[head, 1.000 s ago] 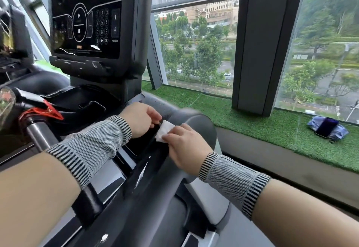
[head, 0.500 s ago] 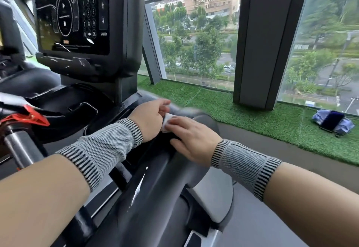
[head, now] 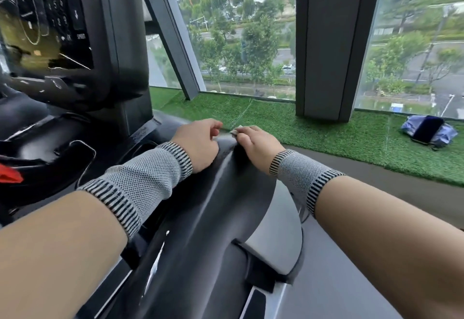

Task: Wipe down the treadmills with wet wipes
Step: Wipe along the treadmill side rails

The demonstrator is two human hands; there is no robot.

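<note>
The treadmill's black side arm runs up the middle of the view to a rounded far end. My right hand lies over that end, and its curled fingers hold a small white wet wipe against the plastic. Only a corner of the wipe shows past the fingertips. My left hand rests on the arm just left of it, fingers loosely curled, a small gap from the wipe. Nothing shows in its fingers. The console with its keypad stands at the upper left.
A red safety clip sits at the left edge by the console tray. Artificial grass runs along the window behind the treadmill. A dark pillar stands on it, and a blue bag with a phone lies at the right.
Both hands have slid forward along the arm to its far end. My left hand has come off the wipe, and most of the wipe is now hidden under my right fingers.
</note>
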